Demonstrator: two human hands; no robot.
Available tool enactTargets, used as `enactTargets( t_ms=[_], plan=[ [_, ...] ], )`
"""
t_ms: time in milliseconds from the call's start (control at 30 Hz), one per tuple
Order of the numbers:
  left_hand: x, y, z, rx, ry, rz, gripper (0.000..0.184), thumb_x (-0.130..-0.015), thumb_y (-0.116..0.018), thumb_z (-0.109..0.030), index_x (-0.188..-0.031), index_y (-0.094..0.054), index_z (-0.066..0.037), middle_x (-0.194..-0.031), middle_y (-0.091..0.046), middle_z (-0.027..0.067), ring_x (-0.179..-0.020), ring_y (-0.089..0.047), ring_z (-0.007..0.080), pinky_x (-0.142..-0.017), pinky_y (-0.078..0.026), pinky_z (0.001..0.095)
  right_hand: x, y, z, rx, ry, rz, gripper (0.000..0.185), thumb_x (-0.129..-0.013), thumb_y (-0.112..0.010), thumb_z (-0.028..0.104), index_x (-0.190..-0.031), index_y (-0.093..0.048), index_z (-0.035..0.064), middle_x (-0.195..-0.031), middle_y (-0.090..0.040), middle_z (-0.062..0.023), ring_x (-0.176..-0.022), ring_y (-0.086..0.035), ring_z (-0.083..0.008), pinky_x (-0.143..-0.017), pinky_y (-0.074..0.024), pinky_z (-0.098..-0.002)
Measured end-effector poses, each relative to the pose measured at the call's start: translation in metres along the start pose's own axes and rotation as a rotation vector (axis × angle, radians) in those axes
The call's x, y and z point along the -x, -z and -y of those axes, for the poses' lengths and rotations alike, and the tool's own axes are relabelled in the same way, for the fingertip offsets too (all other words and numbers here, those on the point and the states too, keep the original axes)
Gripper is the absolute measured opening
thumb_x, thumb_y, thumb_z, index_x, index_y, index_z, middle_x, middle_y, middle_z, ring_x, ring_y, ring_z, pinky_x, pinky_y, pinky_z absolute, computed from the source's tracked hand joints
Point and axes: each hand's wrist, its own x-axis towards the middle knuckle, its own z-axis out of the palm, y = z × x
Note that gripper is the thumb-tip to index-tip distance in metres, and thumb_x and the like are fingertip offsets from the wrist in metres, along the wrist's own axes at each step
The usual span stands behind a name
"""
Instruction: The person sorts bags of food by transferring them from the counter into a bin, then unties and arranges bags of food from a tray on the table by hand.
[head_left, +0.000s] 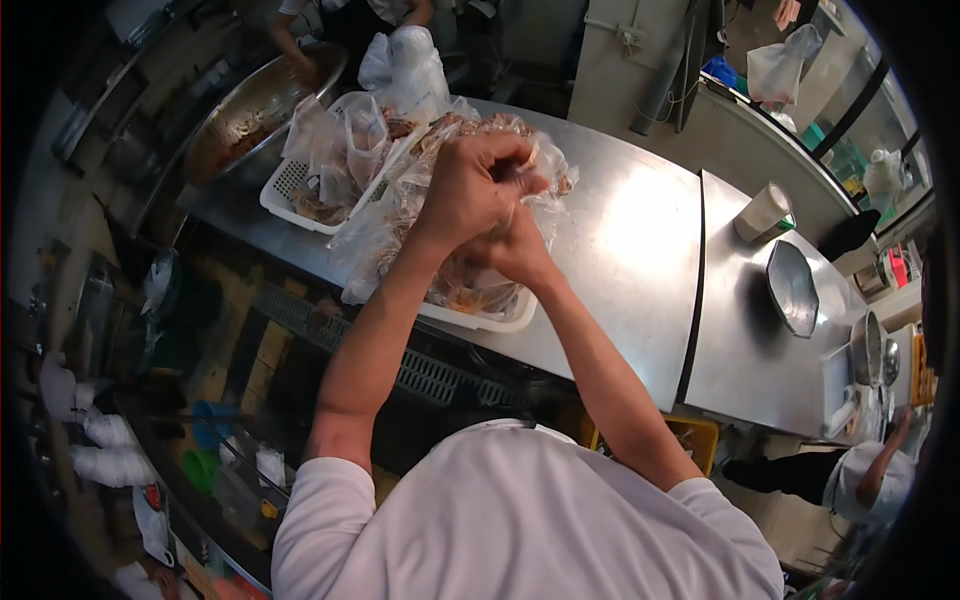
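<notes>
- As the clear bags [465, 288] lie directly below both hands, the governing relation is vertical: grip above, film below, within the outline of the front basket [490, 324].
- Left hand [475, 185]: positioned over the far part of the front basket. Fingers are curled inward; whether they pinch film cannot be told.
- Right hand [517, 250]: positioned lower and nearer to the front basket's near rim, partly behind the left wrist. Its fingers are largely hidden, so the state of this grip cannot be told.
- Nearer hand: the right, judged by its lower position over the bags in the front basket.
- Long axis: not determinable. The film is crumpled and spreads over the left and far sides of the front basket.
- Near limit: the edge of the desk [625, 290] runs close along the near rim of the front basket.
- Left limit: the rear basket [292, 212] is set just left of the front basket and beyond it; the metal bowl [225, 115], with a co-worker's hand at it, lies farther that way.
- Right side: this gives the most lateral room. Steel extends from the front basket to a seam; the dark dish [792, 290] and the white container [765, 212] stand past it, well apart from the front basket.
</notes>
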Motion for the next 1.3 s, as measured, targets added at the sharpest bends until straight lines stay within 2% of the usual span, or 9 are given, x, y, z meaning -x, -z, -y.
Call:
enactTargets(
  t_ms=[133, 300, 500, 600, 867, 933, 967, 1167, 1300],
  plan=[
    [0.020, 0.019, 0.002, -0.309, -0.224, -0.288, 0.037, -0.088, -0.075, -0.008, -0.122, -0.061, -0.002, -0.099, -0.064, 0.0049, -0.081, -0.061, 0.0104, -0.078, -0.053, 0.0257, -0.007, -0.012, -0.006, -0.408, -0.288, -0.338, 0.026, -0.103, -0.060, 0.023, -0.106, -0.069, -0.0014, -0.100, -0.071, -0.0059, -0.087, -0.062, -0.0126, -0.076, -0.0511, -0.0311],
    [0.085, 0.001, 0.080, -0.295, 0.492, 0.078, 0.056, -0.100, -0.063, -0.017, -0.148, -0.039, -0.002, -0.127, -0.057, 0.0114, -0.093, -0.062, 0.0173, -0.085, -0.052, 0.0342, -0.009, -0.021, -0.007, -0.769, -0.316, -0.445, 0.024, -0.102, -0.059, 0.020, -0.105, -0.070, -0.0014, -0.091, -0.072, -0.0038, -0.081, -0.062, -0.0140, -0.073, -0.0511, -0.0319],
    [0.078, 0.014, 0.036, 0.125, 0.347, 0.127, 0.042, -0.103, -0.057, -0.020, -0.138, -0.050, 0.002, -0.108, -0.067, 0.0072, -0.086, -0.061, 0.0120, -0.077, -0.052, 0.0301, -0.014, -0.025, 0.016, 0.109, -0.089, -0.050, 0.026, -0.081, -0.065, 0.010, -0.104, -0.066, -0.0010, -0.090, -0.069, -0.0220, -0.079, -0.065, -0.0259, -0.076, -0.0518, -0.0405],
    [0.058, -0.008, 0.066, 0.434, 0.373, -0.615, 0.033, -0.105, -0.055, -0.032, -0.088, -0.055, -0.004, -0.065, -0.053, 0.0014, -0.058, -0.051, 0.0137, -0.067, -0.052, 0.0350, -0.015, -0.033, 0.001, 0.220, -0.039, 0.171, 0.031, -0.081, -0.066, 0.016, -0.105, -0.064, -0.0043, -0.088, -0.067, -0.0256, -0.078, -0.063, -0.0409, -0.077, -0.0506, -0.0446],
    [0.049, 0.075, 0.080, 1.199, 0.371, -0.239, 0.039, -0.100, -0.058, -0.046, -0.090, -0.055, -0.008, -0.063, -0.046, -0.0003, -0.057, -0.047, 0.0143, -0.068, -0.052, 0.0375, -0.001, -0.022, 0.017, 0.134, -0.129, 0.242, 0.032, -0.080, -0.066, 0.014, -0.106, -0.064, -0.0054, -0.090, -0.065, -0.0315, -0.086, -0.064, -0.0471, -0.079, -0.0507, -0.0494],
    [0.037, 0.083, 0.009, -0.593, -0.383, -0.168, 0.042, -0.087, -0.074, -0.042, -0.101, -0.059, -0.005, -0.081, -0.062, 0.0097, -0.083, -0.063, 0.0238, -0.082, -0.050, 0.0435, -0.004, -0.015, 0.012, 0.270, -0.184, 0.309, 0.032, -0.080, -0.067, 0.015, -0.106, -0.065, -0.0043, -0.089, -0.066, -0.0307, -0.086, -0.065, -0.0458, -0.079, -0.0510, -0.0485],
    [0.046, 0.077, 0.013, -0.584, -0.377, -0.169, 0.042, -0.087, -0.074, -0.042, -0.101, -0.059, -0.005, -0.081, -0.062, 0.0097, -0.083, -0.063, 0.0238, -0.082, -0.050, 0.0435, -0.006, -0.012, 0.015, 0.364, -0.148, 0.321, 0.029, -0.080, -0.067, 0.014, -0.104, -0.067, -0.0023, -0.088, -0.067, -0.0290, -0.087, -0.065, -0.0447, -0.081, -0.0510, -0.0479],
    [0.076, 0.090, 0.048, -0.511, 0.245, 0.689, 0.029, -0.095, -0.065, -0.018, -0.119, -0.061, -0.003, -0.080, -0.062, 0.0083, -0.071, -0.059, 0.0260, -0.072, -0.051, 0.0421, -0.018, 0.016, 0.023, 0.557, 0.177, 0.480, 0.028, -0.080, -0.067, 0.007, -0.105, -0.068, -0.0038, -0.100, -0.065, -0.0211, -0.095, -0.064, -0.0387, -0.082, -0.0512, -0.0443],
    [0.112, 0.059, 0.021, 0.378, 0.697, 0.203, 0.027, -0.101, -0.060, -0.024, -0.117, -0.059, -0.002, -0.070, -0.053, 0.0003, -0.063, -0.053, 0.0184, -0.069, -0.052, 0.0408, -0.033, 0.008, 0.027, 0.417, 0.058, 0.183, 0.026, -0.081, -0.069, 0.004, -0.105, -0.070, -0.0024, -0.101, -0.064, -0.0153, -0.090, -0.064, -0.0290, -0.079, -0.0515, -0.0362]
  ],
)
